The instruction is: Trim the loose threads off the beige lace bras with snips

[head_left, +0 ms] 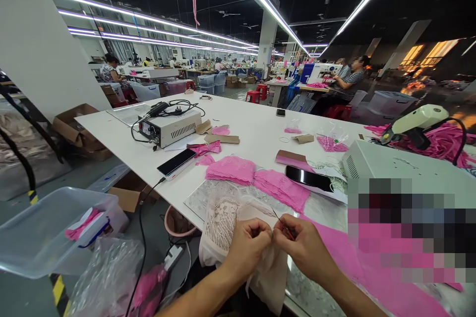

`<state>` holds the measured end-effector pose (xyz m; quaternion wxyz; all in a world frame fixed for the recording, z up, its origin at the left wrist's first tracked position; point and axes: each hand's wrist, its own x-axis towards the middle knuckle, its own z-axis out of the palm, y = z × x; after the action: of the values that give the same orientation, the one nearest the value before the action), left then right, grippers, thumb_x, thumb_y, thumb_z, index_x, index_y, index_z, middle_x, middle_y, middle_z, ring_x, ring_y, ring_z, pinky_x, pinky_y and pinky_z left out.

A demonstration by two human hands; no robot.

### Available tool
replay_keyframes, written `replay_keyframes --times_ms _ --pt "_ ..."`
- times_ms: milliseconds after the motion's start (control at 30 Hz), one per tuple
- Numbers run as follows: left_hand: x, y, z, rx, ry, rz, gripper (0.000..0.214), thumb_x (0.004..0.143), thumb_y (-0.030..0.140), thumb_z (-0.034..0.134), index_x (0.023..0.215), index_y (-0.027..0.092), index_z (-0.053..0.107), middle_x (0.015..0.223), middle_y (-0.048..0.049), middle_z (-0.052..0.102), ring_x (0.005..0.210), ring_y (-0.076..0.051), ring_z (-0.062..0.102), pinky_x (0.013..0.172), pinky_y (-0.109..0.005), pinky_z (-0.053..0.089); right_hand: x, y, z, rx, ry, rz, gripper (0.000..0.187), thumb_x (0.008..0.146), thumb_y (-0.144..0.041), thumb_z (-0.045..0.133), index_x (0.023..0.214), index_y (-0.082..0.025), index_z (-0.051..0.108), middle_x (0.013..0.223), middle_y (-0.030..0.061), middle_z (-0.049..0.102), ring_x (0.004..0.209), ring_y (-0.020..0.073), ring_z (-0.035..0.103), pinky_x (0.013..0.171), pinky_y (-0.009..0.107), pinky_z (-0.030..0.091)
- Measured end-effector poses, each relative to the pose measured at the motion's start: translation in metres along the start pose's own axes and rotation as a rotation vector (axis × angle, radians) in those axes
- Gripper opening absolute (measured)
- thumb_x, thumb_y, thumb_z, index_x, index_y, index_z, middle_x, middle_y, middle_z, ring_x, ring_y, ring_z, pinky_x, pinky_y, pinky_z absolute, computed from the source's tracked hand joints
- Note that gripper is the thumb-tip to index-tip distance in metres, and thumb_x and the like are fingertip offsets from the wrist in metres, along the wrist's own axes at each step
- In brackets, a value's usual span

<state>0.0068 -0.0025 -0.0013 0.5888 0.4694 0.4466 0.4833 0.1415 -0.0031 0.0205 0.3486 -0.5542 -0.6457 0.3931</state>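
A cream lace garment [223, 220] hangs over the near table edge and down below my hands. My left hand [250, 247] is closed, pinching its fabric between thumb and fingers. Close beside it, my right hand [303, 243] is closed around a thin pointed tool [279, 219] with a reddish handle; its exact kind is hidden by the fingers. The fingertips of both hands nearly meet at the cloth. Just beyond lie two stacks of pink lace pieces, a left stack [229, 169] and a right stack [281, 189].
On the white table [253, 121] sit a metal power box [174, 129] with cables, a phone on a charger [177, 163] and another phone [309, 179]. Pink fabric [338, 245] spreads to the right, near a pale green machine [394, 168]. A clear bin [55, 228] stands lower left.
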Motion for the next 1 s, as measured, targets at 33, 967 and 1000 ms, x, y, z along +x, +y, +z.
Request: replay_keyframes --times_ms 33,967,1000 --pt "0.0 0.0 0.0 0.022 0.007 0.04 0.011 0.062 0.017 0.055 0.052 0.014 0.06 0.054 0.0023 0.048 0.055 -0.011 0.042 0.054 -0.022 0.032 0.001 0.001 0.0 0.045 -0.016 0.006 0.018 0.069 -0.029 0.051 0.054 -0.02 0.044 0.052 -0.0064 0.031 0.052 0.0113 0.029 0.049 0.025 0.024" --pt "-0.002 0.005 0.003 0.071 0.037 0.17 0.013 0.068 0.019 0.06 0.057 0.014 0.065 0.07 -0.0047 0.064 0.071 -0.017 0.057 0.068 -0.025 0.044 -0.039 0.012 -0.01 0.218 -0.156 0.093 0.046 0.085 -0.057 0.039 0.064 -0.018 0.052 0.053 -0.0071 0.025 0.048 0.0098 0.023 0.042 0.025 0.016" --pt "-0.002 0.006 0.003 0.074 0.036 0.174 0.013 0.069 0.02 0.061 0.057 0.014 0.065 0.07 -0.0048 0.064 0.071 -0.017 0.057 0.068 -0.025 0.044 -0.038 0.011 -0.01 0.179 -0.155 0.076 0.047 0.085 -0.056 0.037 0.062 -0.018 0.05 0.053 -0.0068 0.024 0.048 0.01 0.023 0.043 0.025 0.017"
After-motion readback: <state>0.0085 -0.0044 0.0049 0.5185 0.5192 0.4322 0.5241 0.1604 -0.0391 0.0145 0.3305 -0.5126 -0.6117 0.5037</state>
